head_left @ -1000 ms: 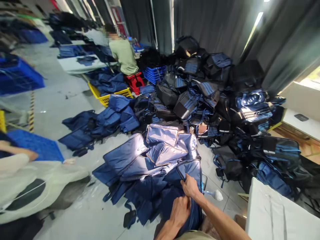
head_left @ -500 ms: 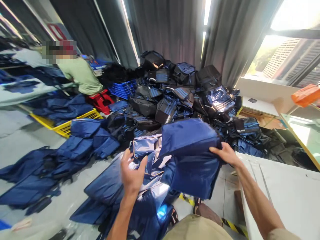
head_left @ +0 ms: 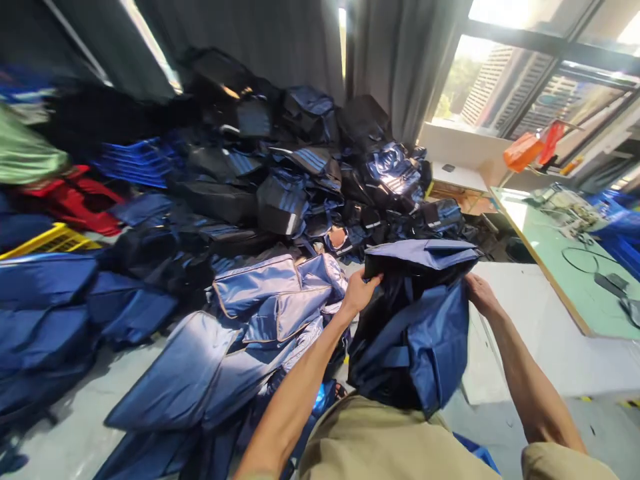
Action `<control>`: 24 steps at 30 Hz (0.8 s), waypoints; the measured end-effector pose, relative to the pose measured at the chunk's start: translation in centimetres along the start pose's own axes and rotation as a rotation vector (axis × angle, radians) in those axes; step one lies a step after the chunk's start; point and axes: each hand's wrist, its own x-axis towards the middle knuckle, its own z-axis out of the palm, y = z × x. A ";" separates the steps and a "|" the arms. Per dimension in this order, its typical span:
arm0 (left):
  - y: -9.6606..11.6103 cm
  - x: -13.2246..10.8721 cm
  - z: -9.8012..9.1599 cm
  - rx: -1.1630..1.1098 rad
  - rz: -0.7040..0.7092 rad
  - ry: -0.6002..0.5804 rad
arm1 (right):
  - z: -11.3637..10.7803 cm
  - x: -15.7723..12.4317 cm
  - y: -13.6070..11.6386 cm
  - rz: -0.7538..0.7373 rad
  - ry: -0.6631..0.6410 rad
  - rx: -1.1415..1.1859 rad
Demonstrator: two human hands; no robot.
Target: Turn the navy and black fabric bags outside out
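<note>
A navy fabric bag (head_left: 435,340) hangs in front of me, its mouth spread and the dark inside showing. My left hand (head_left: 361,293) pinches its left upper edge, thumb on top. On the opposite side my right hand (head_left: 481,293) grips the right edge, with some fingers hidden behind the cloth. Just left of my left arm lies a heap of shiny blue bags (head_left: 255,287) with light piping, sunlit on top. A large flat blue bag (head_left: 170,380) sticks out from this heap toward the left.
Black bags with blue stripes (head_left: 285,200) are piled against the curtains. More navy bags (head_left: 45,307) lie at left by a yellow crate (head_left: 50,241) and a red stool (head_left: 75,200). A white table (head_left: 530,327) and a green-topped sewing table (head_left: 565,267) stand at right.
My left hand, empty and spread before, has moved right and taken the bag's edge. The bag has turned and its mouth has opened. The view has swung right.
</note>
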 end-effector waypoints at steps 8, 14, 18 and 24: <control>1.1 -0.2 6.2 0.163 0.034 -0.154 | 0.0 -10.1 3.6 -0.328 0.128 -0.096; 2.9 -0.7 8.6 0.155 0.034 -0.159 | 9.5 -13.5 6.3 -0.523 0.287 -0.683; 3.9 -2.0 9.5 0.140 0.028 -0.074 | 11.6 -10.8 6.6 -0.467 0.291 -0.624; 4.5 -5.0 10.4 0.145 0.017 -0.147 | 7.6 -4.9 7.8 -0.441 0.311 -0.791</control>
